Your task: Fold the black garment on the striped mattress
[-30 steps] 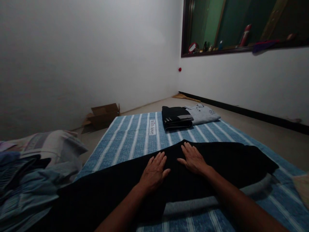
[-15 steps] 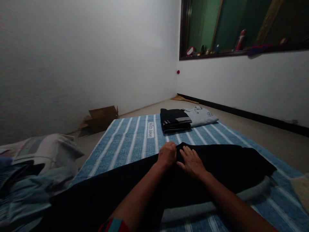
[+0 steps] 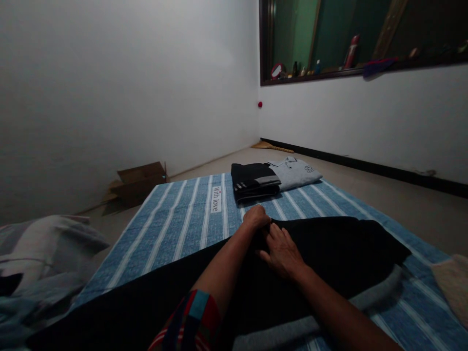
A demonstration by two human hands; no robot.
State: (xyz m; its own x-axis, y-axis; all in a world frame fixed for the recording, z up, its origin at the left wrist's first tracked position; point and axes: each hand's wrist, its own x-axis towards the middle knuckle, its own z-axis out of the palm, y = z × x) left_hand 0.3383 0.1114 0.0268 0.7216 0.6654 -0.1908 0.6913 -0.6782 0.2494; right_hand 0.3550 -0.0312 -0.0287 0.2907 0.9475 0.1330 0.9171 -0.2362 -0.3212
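A blue striped mat (image 3: pixel 183 219) is lying spread over the floor (image 3: pixel 383 195) and filling most of the lower view, its white stripes running away toward the corner of the room, with a small white label reading "With love" (image 3: pixel 217 199) sitting on one stripe. Across the near part of the mat a black garment (image 3: pixel 329 243) is lying flat, stretching from the lower left to the right, with a grey band showing along its near edge. At the far left a pile of crumpled clothes (image 3: pixel 40 263) is resting beside the mat. Beyond the mat's left corner an open cardboard box (image 3: pixel 137 178) is sitting against the wall. At the far end of the mat a folded black garment (image 3: pixel 252 180) is lying just beside a folded grey polo shirt (image 3: pixel 296 171), the two touching. The left hand (image 3: pixel 257 217) is reaching forward to the far edge of the black garment with its grip closed into a fist that is bunching that edge of the cloth. The right hand (image 3: pixel 280 251) is lying just behind it on the black garment, fingers loosely spread and pressing on the fabric, fingertips meeting the left hand, grasping nothing as far as the view shows. A striped sleeve (image 3: pixel 190 319) is showing on the left forearm at the bottom.
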